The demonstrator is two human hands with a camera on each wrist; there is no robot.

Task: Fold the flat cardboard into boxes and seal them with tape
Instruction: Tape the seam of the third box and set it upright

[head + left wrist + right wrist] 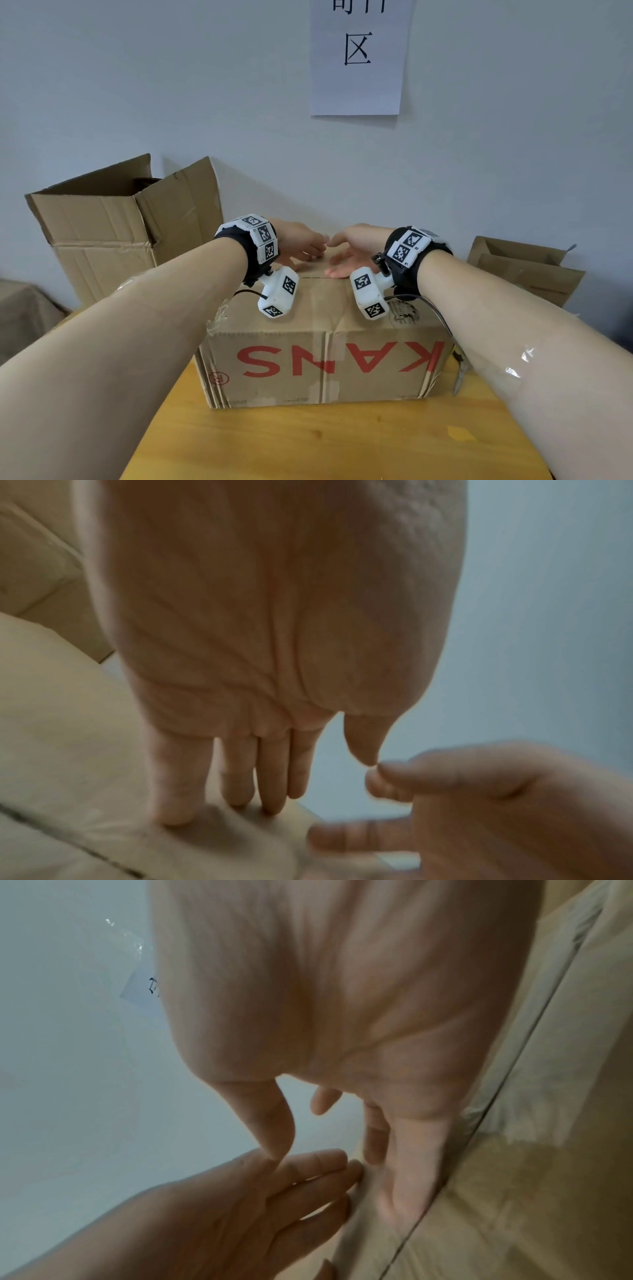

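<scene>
With fingers flat, box seam.

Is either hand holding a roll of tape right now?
No, the left hand and right hand lie with straight fingers on the box top.

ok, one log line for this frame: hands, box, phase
phase: pressing top flaps | left hand: flat on box top | right hand: flat on box top | seam: closed

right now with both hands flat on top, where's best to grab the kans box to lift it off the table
By its two short ends, one hand from each side, low near the bottom edges. The KANS box lies long side toward the person on the table, and the left hand and right hand press top flaps with an open seam.
</scene>
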